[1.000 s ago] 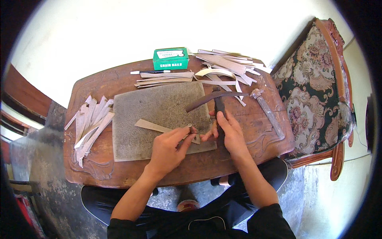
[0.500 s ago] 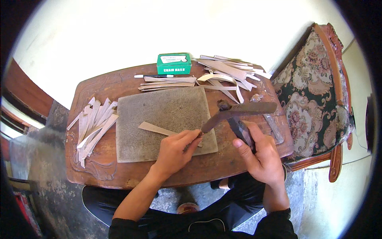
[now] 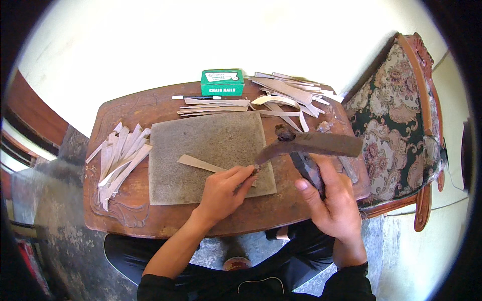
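Observation:
My right hand (image 3: 335, 203) is wrapped round the dark handle of a rusty hammer (image 3: 321, 144), thumb along the grip. The hammer's long head points left, its narrow end just beside the round top of a short metal punch (image 3: 257, 166). That punch is pinched between the thumb and fingers of my left hand (image 3: 223, 193), and its lower part is mostly hidden. Under the left hand, a pale flat strip (image 3: 198, 163) lies slantwise on a grey stone-like slab (image 3: 170, 145); its right end is partly covered by the fingers.
On the carved wooden table (image 3: 165, 220), a pile of pale strips (image 3: 120, 155) lies left of the slab. More strips (image 3: 283, 88) lie at the back right, near a green box (image 3: 222, 83) and a pen (image 3: 196, 97). A floral upholstered chair (image 3: 386, 115) stands at the right.
The hammer has shifted right, uncovering the round top of the punch between my left fingers. My left hand stays nearly in place over the strip.

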`<state>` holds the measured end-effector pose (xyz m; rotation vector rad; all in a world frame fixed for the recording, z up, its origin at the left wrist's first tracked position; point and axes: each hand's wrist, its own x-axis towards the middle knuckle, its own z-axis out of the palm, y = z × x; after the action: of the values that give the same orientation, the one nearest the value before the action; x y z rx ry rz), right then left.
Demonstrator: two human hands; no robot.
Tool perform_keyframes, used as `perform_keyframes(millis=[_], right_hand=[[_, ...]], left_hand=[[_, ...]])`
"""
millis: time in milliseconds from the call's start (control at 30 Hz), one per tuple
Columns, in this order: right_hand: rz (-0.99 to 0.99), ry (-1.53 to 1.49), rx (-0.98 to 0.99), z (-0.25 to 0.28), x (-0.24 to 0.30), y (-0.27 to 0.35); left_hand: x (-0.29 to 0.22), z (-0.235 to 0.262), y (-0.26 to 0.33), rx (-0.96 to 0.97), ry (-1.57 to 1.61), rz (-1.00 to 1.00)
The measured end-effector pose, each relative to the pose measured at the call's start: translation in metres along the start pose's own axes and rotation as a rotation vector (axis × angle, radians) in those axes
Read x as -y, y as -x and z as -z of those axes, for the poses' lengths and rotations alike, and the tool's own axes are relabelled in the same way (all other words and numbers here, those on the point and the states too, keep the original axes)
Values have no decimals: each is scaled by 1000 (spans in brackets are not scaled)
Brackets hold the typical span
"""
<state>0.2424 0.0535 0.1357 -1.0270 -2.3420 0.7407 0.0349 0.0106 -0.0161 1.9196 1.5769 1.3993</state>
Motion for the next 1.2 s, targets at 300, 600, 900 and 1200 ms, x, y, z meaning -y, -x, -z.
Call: perform_keyframes(millis=[300,600,900,1200], right_hand=[[0,23,-11,1,6,-2],[-17,30,43,-7,-6,0],[17,-1,0,-12,-11,3],[-9,-48,-37,-17,-9,3]], left_hand=[[0,-1,1,-4,-2,13],[-1,0,0,-14,16,4],[-3,1,0,15,-10,29],[-4,2,0,8,4,37]])
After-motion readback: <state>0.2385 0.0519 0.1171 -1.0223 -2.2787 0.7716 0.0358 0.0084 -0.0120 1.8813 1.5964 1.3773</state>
